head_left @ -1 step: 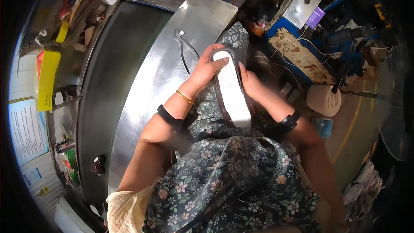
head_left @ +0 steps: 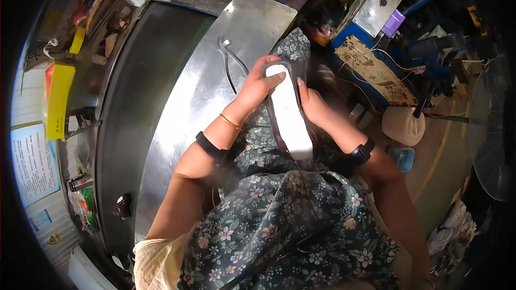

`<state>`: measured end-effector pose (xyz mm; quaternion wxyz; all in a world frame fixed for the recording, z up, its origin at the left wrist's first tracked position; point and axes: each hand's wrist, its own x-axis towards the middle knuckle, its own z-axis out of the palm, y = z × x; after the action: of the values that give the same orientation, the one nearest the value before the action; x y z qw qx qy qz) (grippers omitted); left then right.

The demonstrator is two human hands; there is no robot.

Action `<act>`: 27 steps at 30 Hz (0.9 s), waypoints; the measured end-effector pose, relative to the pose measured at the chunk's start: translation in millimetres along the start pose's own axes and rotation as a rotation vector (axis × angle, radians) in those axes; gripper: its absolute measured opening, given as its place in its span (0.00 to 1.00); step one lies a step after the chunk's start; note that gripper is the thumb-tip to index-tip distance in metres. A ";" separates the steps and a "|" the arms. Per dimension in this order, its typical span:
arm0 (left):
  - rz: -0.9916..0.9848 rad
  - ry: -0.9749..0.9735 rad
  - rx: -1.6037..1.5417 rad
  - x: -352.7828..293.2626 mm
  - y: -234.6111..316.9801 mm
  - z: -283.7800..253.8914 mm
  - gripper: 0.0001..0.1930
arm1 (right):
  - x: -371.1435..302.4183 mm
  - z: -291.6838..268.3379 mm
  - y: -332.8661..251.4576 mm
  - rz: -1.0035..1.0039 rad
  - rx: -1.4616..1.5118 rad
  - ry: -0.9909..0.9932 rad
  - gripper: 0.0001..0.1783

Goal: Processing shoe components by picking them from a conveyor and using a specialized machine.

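Note:
A dark shoe upper [head_left: 277, 131] with a long white insole board [head_left: 290, 113] facing up lies over my lap, its toe end pointing away from me. My left hand [head_left: 260, 81] grips the toe end, the thumb pressed on the white surface and the fingers wrapped round the far edge. At the right side of the shoe, my right hand [head_left: 313, 101] holds the dark edge, with its lower fingers hidden beneath. A pair of pincers [head_left: 230, 59] with long dark handles rests on the shiny metal table [head_left: 185, 102], just left of my left hand.
Left of the table runs a dark conveyor belt [head_left: 126, 145], with a small dark shoe [head_left: 122, 205] on it. A machine with a button panel [head_left: 382, 2] stands at the far right. Nearer are a beige rounded container [head_left: 404, 125] and a blue bin [head_left: 402, 158].

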<state>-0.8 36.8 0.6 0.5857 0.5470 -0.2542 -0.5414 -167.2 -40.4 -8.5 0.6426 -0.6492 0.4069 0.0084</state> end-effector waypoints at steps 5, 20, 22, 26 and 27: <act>0.031 -0.018 0.037 8.9 -1.4 -0.9 0.20 | 1.9 4.2 -11.9 -0.405 -0.753 0.328 0.25; -0.060 0.079 -0.701 11.3 -5.3 -12.4 0.26 | -21.5 11.6 1.7 -0.200 0.317 -0.024 0.36; -0.135 0.461 0.169 -10.6 -19.7 12.3 0.28 | -9.0 19.2 -5.9 -0.103 0.350 -0.016 0.37; -0.210 0.236 1.532 -18.8 53.1 24.5 0.27 | 0.9 40.3 -10.1 -0.244 -0.048 0.114 0.43; -0.136 0.273 1.590 -16.7 59.0 24.2 0.27 | 4.0 47.0 -9.8 -0.261 -0.035 0.172 0.44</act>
<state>-6.0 32.3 66.1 0.0133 0.8753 -0.4556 -0.1616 -135.2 -4.5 -10.7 0.5895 -0.7060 0.3724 -0.1240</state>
